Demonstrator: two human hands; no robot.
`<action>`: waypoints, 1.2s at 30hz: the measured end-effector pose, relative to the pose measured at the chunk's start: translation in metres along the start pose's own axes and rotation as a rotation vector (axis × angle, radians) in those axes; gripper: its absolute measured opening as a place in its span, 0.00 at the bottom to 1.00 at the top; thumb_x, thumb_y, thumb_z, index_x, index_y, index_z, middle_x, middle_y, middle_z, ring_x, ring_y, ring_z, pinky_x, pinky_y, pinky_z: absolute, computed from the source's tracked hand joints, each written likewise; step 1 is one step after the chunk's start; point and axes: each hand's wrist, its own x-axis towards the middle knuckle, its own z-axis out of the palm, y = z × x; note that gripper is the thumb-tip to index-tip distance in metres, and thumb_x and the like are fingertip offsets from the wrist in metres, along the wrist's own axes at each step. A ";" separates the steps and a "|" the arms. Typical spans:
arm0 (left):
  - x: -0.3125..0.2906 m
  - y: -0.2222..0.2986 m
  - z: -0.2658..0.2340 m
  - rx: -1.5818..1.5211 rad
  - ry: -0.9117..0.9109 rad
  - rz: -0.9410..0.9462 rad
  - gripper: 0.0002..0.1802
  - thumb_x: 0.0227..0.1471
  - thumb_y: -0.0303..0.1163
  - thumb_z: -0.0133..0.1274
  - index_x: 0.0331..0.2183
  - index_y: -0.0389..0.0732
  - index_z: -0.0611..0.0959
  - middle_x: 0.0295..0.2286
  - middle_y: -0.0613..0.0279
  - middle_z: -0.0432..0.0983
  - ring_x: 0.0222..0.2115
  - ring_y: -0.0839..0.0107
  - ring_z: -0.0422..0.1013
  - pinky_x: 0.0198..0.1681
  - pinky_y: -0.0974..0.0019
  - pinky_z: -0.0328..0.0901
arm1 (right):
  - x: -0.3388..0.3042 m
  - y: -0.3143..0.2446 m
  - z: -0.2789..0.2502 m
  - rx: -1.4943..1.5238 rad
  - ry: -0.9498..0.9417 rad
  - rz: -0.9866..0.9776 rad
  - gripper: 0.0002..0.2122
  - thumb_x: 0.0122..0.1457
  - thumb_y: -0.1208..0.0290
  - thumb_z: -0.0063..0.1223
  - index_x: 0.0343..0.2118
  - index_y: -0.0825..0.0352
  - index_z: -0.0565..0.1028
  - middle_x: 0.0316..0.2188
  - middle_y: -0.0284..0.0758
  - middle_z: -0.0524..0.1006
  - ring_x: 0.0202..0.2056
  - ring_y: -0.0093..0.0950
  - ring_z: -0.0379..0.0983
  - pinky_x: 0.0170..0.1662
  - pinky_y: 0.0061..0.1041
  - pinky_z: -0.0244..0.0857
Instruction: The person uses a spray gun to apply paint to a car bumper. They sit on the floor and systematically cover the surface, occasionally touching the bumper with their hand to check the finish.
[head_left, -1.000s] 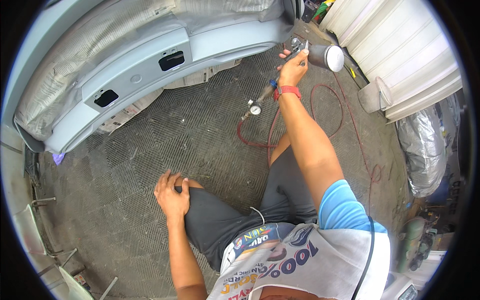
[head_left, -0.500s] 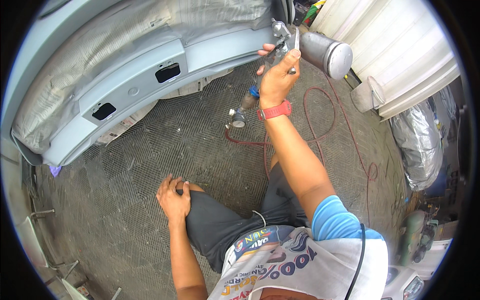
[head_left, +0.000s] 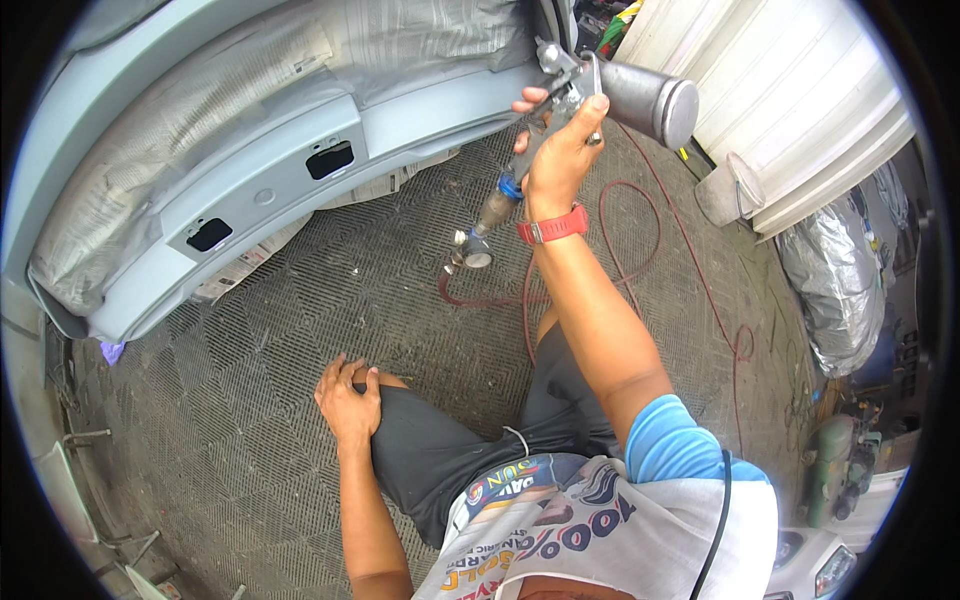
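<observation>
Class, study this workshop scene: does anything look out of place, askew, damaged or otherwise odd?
Little stands out. The red air hose lies in loose loops across the floor mat beside the person's legs, which could snag. Newspaper sheets lie crumpled under the grey car panel. The right hand grips the spray gun; the left hand rests on the knee.

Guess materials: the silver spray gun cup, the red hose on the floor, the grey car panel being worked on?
Silver spray gun cup: looks like bare metal, probably aluminium; dull sheen, rounded rim. It sits on the gun gripped by the right hand.
Red hose: flexible rubber or plastic; it lies in loose loops.
Grey car panel: flat matte coat, likely primer; the base material is hidden.
</observation>
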 end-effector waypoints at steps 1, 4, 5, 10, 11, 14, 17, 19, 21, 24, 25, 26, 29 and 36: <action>0.000 -0.001 0.000 0.002 0.005 -0.004 0.22 0.60 0.46 0.64 0.50 0.43 0.92 0.63 0.50 0.78 0.68 0.51 0.67 0.75 0.45 0.53 | 0.000 0.007 -0.006 -0.013 0.017 0.021 0.35 0.80 0.39 0.27 0.47 0.73 0.77 0.38 0.43 0.85 0.35 0.30 0.85 0.22 0.24 0.73; -0.002 -0.001 0.002 -0.004 0.009 0.003 0.22 0.60 0.45 0.64 0.50 0.43 0.92 0.63 0.51 0.78 0.68 0.52 0.68 0.75 0.45 0.53 | 0.003 0.027 -0.022 -0.051 0.068 0.065 0.35 0.80 0.39 0.29 0.47 0.74 0.77 0.38 0.43 0.85 0.34 0.29 0.85 0.21 0.24 0.74; -0.003 -0.001 0.001 -0.001 0.012 0.004 0.22 0.60 0.45 0.64 0.50 0.43 0.92 0.62 0.50 0.78 0.67 0.52 0.68 0.75 0.45 0.53 | 0.004 0.036 -0.027 -0.066 0.079 0.073 0.35 0.80 0.39 0.29 0.47 0.74 0.77 0.38 0.43 0.85 0.34 0.29 0.85 0.21 0.24 0.74; -0.005 -0.001 -0.001 -0.003 0.023 0.010 0.22 0.60 0.46 0.64 0.50 0.43 0.92 0.62 0.50 0.78 0.67 0.51 0.68 0.75 0.45 0.53 | 0.010 0.064 -0.045 -0.122 0.141 0.167 0.33 0.81 0.41 0.30 0.50 0.72 0.76 0.38 0.43 0.85 0.33 0.29 0.84 0.21 0.25 0.74; -0.006 0.000 -0.001 -0.003 0.022 0.010 0.22 0.60 0.46 0.64 0.50 0.43 0.92 0.62 0.50 0.78 0.67 0.51 0.68 0.74 0.45 0.53 | 0.012 0.069 -0.050 -0.120 0.153 0.170 0.32 0.81 0.42 0.30 0.51 0.72 0.76 0.38 0.43 0.85 0.33 0.29 0.85 0.20 0.24 0.74; -0.006 0.003 0.000 -0.002 0.019 0.008 0.22 0.60 0.46 0.64 0.50 0.42 0.92 0.63 0.50 0.78 0.68 0.51 0.68 0.74 0.45 0.53 | 0.016 0.080 -0.056 -0.177 0.199 0.167 0.32 0.81 0.43 0.30 0.52 0.72 0.76 0.38 0.43 0.85 0.33 0.28 0.85 0.20 0.23 0.74; -0.006 0.005 0.001 0.005 0.013 -0.002 0.22 0.60 0.46 0.64 0.50 0.42 0.92 0.63 0.50 0.78 0.68 0.51 0.67 0.75 0.45 0.53 | 0.013 0.077 -0.053 -0.226 0.183 0.181 0.32 0.81 0.43 0.30 0.52 0.72 0.76 0.37 0.42 0.85 0.32 0.28 0.84 0.20 0.23 0.74; -0.005 0.008 -0.001 0.015 0.002 -0.010 0.22 0.60 0.46 0.64 0.50 0.43 0.92 0.63 0.50 0.77 0.68 0.51 0.67 0.75 0.45 0.52 | 0.008 0.073 -0.048 -0.219 0.143 0.156 0.32 0.81 0.43 0.30 0.52 0.73 0.76 0.37 0.42 0.85 0.31 0.27 0.84 0.20 0.23 0.75; -0.004 0.012 -0.001 0.015 -0.007 -0.012 0.22 0.61 0.46 0.64 0.50 0.43 0.92 0.63 0.50 0.77 0.68 0.51 0.66 0.75 0.45 0.52 | 0.002 0.064 -0.042 -0.209 0.109 0.119 0.32 0.81 0.43 0.30 0.52 0.73 0.76 0.37 0.41 0.85 0.32 0.27 0.84 0.20 0.23 0.74; -0.003 0.012 0.001 0.020 -0.012 -0.004 0.22 0.61 0.46 0.64 0.50 0.43 0.92 0.64 0.50 0.77 0.69 0.51 0.66 0.75 0.45 0.52 | -0.004 0.046 -0.028 -0.126 0.059 0.051 0.32 0.81 0.43 0.30 0.52 0.72 0.76 0.38 0.41 0.85 0.34 0.27 0.84 0.22 0.22 0.74; -0.002 0.012 0.002 0.023 -0.012 -0.001 0.22 0.61 0.46 0.64 0.50 0.42 0.92 0.64 0.50 0.77 0.69 0.51 0.66 0.75 0.45 0.52 | -0.006 0.039 -0.025 -0.125 0.030 0.030 0.32 0.81 0.42 0.29 0.52 0.72 0.76 0.40 0.41 0.85 0.37 0.27 0.84 0.23 0.22 0.74; -0.002 0.013 0.002 0.024 -0.014 -0.002 0.22 0.61 0.46 0.64 0.50 0.42 0.92 0.64 0.50 0.77 0.68 0.51 0.66 0.75 0.45 0.52 | -0.007 0.034 -0.023 -0.093 0.012 0.006 0.32 0.81 0.42 0.29 0.52 0.72 0.76 0.41 0.41 0.85 0.37 0.28 0.85 0.23 0.22 0.74; -0.002 0.016 0.001 0.028 -0.019 -0.003 0.22 0.61 0.46 0.64 0.50 0.42 0.92 0.63 0.50 0.77 0.68 0.51 0.66 0.75 0.45 0.52 | -0.009 0.024 -0.016 -0.001 -0.027 -0.060 0.33 0.81 0.42 0.28 0.52 0.72 0.76 0.43 0.42 0.86 0.39 0.29 0.85 0.24 0.22 0.74; 0.000 0.017 0.004 0.034 -0.010 0.014 0.22 0.60 0.45 0.64 0.50 0.42 0.92 0.63 0.50 0.78 0.67 0.50 0.68 0.74 0.45 0.54 | 0.004 0.039 -0.034 -0.087 0.015 0.048 0.35 0.81 0.40 0.27 0.53 0.72 0.76 0.44 0.42 0.86 0.40 0.28 0.85 0.24 0.22 0.74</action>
